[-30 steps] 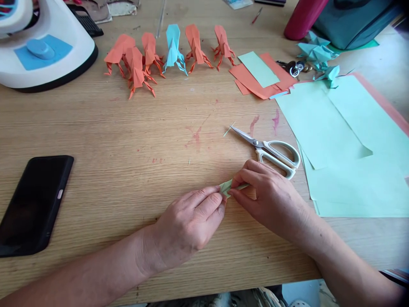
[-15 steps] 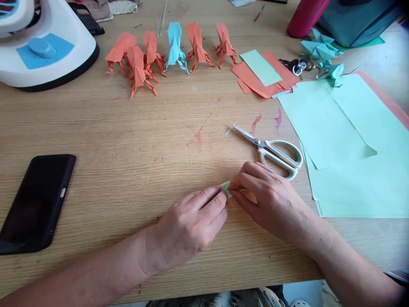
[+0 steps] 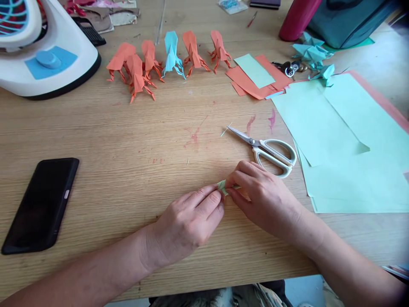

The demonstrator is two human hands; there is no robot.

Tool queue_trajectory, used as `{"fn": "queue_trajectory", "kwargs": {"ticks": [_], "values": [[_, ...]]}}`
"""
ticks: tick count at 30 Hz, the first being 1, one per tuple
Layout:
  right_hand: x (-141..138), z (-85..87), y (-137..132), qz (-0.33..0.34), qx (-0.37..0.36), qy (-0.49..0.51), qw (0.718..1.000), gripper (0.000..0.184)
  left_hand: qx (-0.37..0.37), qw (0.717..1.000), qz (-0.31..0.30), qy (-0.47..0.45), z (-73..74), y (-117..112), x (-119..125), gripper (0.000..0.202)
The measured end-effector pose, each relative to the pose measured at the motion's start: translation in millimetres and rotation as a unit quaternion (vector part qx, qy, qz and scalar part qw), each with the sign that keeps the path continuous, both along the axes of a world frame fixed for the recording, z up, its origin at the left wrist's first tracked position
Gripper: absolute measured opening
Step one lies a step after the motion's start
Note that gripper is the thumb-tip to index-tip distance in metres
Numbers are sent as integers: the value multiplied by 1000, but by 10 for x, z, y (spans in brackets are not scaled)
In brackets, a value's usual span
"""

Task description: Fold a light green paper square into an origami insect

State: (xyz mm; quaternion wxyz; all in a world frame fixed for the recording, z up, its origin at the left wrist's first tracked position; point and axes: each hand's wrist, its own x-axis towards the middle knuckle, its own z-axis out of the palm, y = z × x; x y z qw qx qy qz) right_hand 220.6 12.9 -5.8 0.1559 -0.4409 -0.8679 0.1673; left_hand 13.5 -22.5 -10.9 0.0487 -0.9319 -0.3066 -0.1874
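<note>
Near the front edge of the surface (image 3: 111,140), a small folded green paper (image 3: 222,186) lies between the two hands; the left hand (image 3: 193,217) is nearly closed, fingers together, pressing on the paper's left part; the right hand (image 3: 263,194) pinches its right part between thumb and forefinger, a thin bit showing past them; the scissors (image 3: 257,144) lie just beyond the right hand, blades together, tips near a paper sliver (image 3: 225,131); overlapping green sheets (image 3: 354,183) lie to the right; the phone (image 3: 40,207) lies well apart on the left; farther back, five orange figures (image 3: 191,47) and a blue figure (image 3: 171,53) stand between the fan (image 3: 72,47) and some orange papers (image 3: 244,82).
</note>
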Motion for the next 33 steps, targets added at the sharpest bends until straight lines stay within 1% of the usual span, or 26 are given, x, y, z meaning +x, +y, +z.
{"fn": "queue_trajectory", "kwargs": {"ticks": [3, 5, 9, 13, 17, 20, 22, 26, 30, 33], "values": [[50, 7, 6, 12, -3, 17, 1000, 12, -3, 1000, -3, -7, -9, 5, 0, 20], [53, 17, -5, 19, 22, 5, 1000, 14, -3, 1000, -3, -11, -16, 8, 0, 19], [43, 4, -61, 42, 82, -39, 995, 23, -11, 1000, 6, -7, -26, 12, 3, 18], [104, -55, -115, 67, 133, -26, 989, 26, -19, 999, 17, -21, -46, 22, 19, 19], [221, -69, -130, 111, 165, -13, 980, 28, -23, 998, 36, -45, -69, 39, 60, 20], [298, -49, -131, 155, 187, -7, 970, 29, -8, 997, 44, -63, -76, 46, 87, 16], [332, -39, -138, 174, 192, -4, 966, 30, 8, 997, 39, -70, -77, 51, 95, 14], [357, -44, -164, 183, 170, 3, 968, 29, 18, 997, 28, -68, -86, 59, 98, 25], [359, -56, -164, 187, 172, 18, 967, 26, 16, 997, 30, -68, -89, 59, 96, 21], [372, -55, -139, 205, 177, 28, 962, 25, 14, 997, 32, -62, -77, 54, 95, 20]]}}
